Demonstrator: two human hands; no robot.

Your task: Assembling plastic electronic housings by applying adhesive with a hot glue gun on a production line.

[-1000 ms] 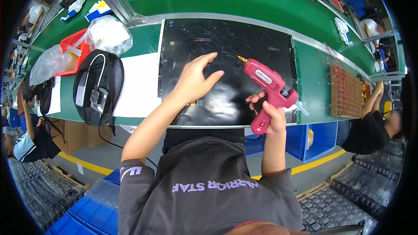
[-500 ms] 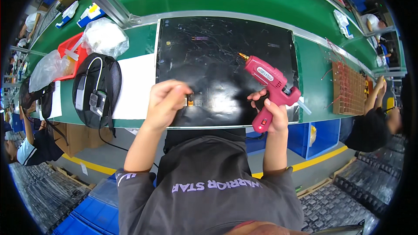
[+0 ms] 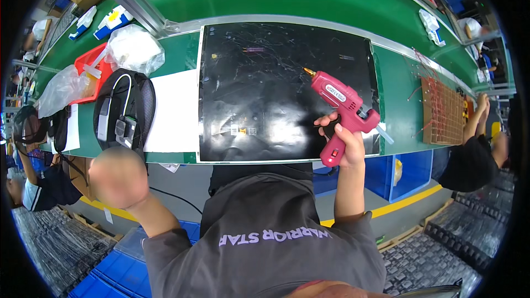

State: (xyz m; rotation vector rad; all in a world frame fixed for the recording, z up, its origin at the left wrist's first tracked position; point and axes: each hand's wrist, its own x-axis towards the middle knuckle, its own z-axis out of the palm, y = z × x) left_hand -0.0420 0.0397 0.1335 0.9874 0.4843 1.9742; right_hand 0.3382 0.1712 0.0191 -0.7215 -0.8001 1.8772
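My right hand is wrapped round the handle of a dark pink hot glue gun. Its brass nozzle points up and left over a black mat, and a pale glue stick juts from its back end. My left hand, smeared by motion, is off the table's front edge below a black mesh-sided bag; its fingers cannot be made out. On the mat near the front edge lies a tiny yellow-orange piece between small pale square marks. Fine glue strings cover the mat's far part.
Left of the mat lie a white sheet, a red bin and plastic bags. At right stands a brown gridded box with red wires. A blue crate sits below the table. Other people work at both sides.
My left hand has swung left and toward me, away from the small piece on the mat to beside the bag. My right hand and the glue gun have hardly moved.
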